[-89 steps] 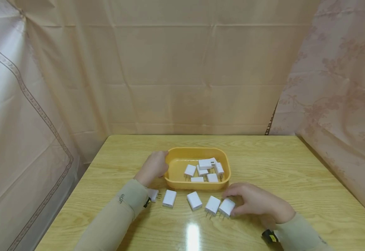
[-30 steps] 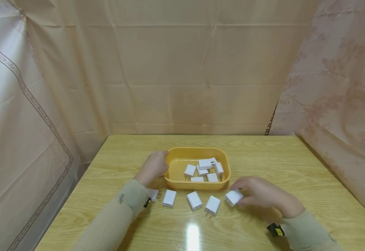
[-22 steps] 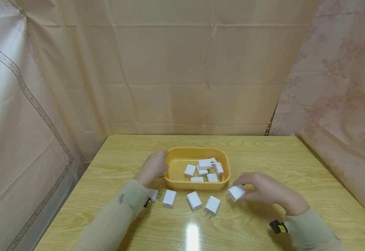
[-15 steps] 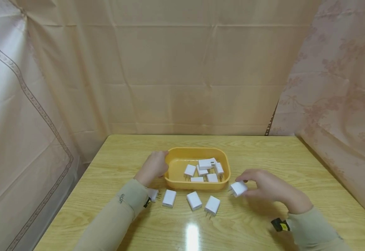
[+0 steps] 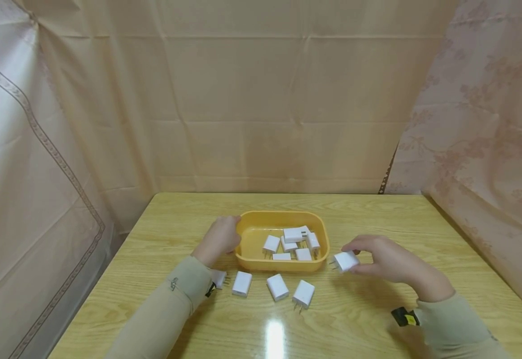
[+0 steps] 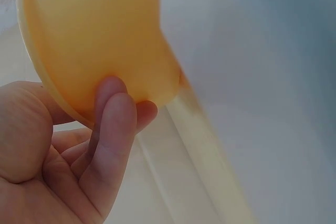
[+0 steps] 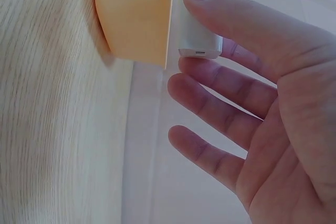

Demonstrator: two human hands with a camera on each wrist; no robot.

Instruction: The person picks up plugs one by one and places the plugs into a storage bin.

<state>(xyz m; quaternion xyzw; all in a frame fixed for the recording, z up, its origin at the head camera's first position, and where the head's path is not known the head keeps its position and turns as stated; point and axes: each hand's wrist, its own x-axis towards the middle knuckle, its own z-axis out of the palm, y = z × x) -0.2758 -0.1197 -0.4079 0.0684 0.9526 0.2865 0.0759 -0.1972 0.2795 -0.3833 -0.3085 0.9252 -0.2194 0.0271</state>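
In the head view a yellow tray [image 5: 283, 266] holds several white chargers. My left hand [image 5: 219, 239] grips its left end; the left wrist view shows the fingers and thumb of that hand [image 6: 79, 150] at the yellow wall [image 6: 105, 35]. Just right of the tray, my right hand [image 5: 388, 259] pinches a white charger [image 5: 346, 261], prongs pointing left. In the right wrist view the thumb lies on the charger [image 7: 202, 35], while the other fingers of the hand [image 7: 294, 108] spread below it, near the tray [image 7: 136, 19].
On the wooden table [image 5: 189, 209], in front of the tray, lie a charger [image 5: 242, 283], another [image 5: 278, 287] and a pronged one [image 5: 303, 294]. One more [image 5: 219, 278] is partly covered by the left sleeve. Cloth [image 5: 261, 99] hangs behind and at both sides.
My right hand has lifted the rightmost charger from beside its neighbour and moved it back and to the right, prongs turned toward the left. My left hand and the tray have stayed in place.
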